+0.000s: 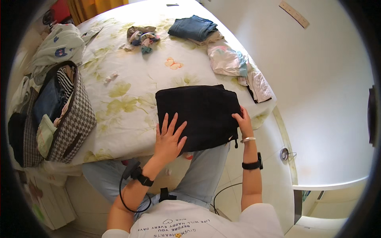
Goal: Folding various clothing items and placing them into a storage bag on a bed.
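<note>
A folded black garment lies on the near edge of the bed, partly over my knees. My left hand rests flat on its lower left part, fingers spread. At its right edge, my right hand grips the black cloth between thumb and fingers. A short black cord or strap hangs from the lower right corner of the garment. What the garment is exactly cannot be told.
A houndstooth fabric storage bag with jeans and other clothes stands at left. Folded jeans, a bunched pile of small cloths, a pale pink-and-teal garment and a white quilted cloth lie on the floral bedsheet.
</note>
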`<state>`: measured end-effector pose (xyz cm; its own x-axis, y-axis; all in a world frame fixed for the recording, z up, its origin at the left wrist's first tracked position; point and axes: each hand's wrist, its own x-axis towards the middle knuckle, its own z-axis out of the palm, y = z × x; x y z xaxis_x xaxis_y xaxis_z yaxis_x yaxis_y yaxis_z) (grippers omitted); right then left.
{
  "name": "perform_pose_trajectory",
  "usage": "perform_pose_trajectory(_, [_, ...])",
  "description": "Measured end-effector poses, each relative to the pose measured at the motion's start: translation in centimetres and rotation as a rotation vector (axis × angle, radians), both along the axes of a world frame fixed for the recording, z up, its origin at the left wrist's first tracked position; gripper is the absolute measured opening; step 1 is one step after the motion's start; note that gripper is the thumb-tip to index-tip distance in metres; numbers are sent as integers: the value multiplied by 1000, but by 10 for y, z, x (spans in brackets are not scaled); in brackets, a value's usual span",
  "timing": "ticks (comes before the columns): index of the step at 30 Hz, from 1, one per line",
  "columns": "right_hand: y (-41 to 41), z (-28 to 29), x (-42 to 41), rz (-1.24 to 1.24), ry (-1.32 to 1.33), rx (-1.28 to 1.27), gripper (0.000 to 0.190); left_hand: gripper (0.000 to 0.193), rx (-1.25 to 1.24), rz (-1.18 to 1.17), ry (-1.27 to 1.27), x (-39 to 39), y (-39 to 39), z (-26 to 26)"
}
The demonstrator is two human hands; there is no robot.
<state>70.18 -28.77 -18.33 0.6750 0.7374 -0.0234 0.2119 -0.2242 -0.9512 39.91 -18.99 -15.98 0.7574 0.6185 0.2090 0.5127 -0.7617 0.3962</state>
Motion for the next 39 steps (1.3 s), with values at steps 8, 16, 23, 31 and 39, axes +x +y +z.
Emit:
perform_pose_trajectory(8, [10, 35, -24, -46, 292, -239, 59, 65, -717, 446, -749, -26, 7, -18])
perform_pose_trajectory(16, [-9, 37, -6, 149, 630, -81, 35, 92, -707, 119, -498, -11, 28, -16])
perform_pose_trajectory(23, [10, 56, -16, 247, 876, -33, 31, 80, -1173, -128, -907, -35, 57, 17])
perform_pose_trajectory(31, [68, 164, -148, 324, 764, 217, 32, 79, -857, -120, -1011, -189, 72, 139])
perform_pose_trajectory(39, [188, 183, -316, 717, 924, 350, 25, 76, -831, 209, -1262, -342, 99, 192])
